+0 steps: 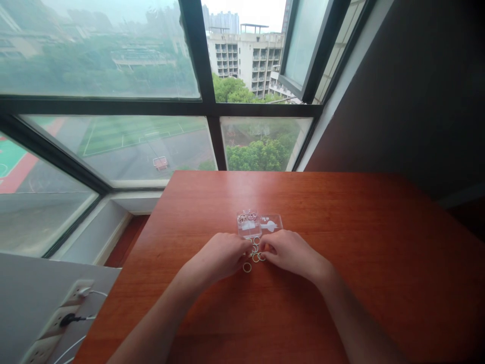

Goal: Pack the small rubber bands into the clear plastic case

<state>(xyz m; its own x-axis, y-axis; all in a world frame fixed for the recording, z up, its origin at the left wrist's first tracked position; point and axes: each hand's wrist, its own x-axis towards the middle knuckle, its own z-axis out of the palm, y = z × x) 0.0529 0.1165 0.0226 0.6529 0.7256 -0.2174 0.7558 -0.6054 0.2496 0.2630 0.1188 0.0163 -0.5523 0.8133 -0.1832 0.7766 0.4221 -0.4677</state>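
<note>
Several small pale rings, perhaps hair ties, lie loose on the wooden table between my hands; one pale ring (247,267) sits apart, nearest to me. My left hand (231,253) is closed at the left side of this group, its fingertips bent down over the rings; what they hold is hidden. From the right, my right hand (284,248) reaches in with curled fingers, its tips touching the rings at the group's edge; whether it grips one is unclear. Just beyond stands a clear plastic box (249,231) with darker rings inside. Its clear lid (271,223) lies open to the right.
The reddish-brown wooden table (379,242) reaches to large dark-framed windows (210,108) at the back. A dark wall (386,101) rises on the right. At the lower left, sockets (56,321) with plugs and white cables are on the low wall.
</note>
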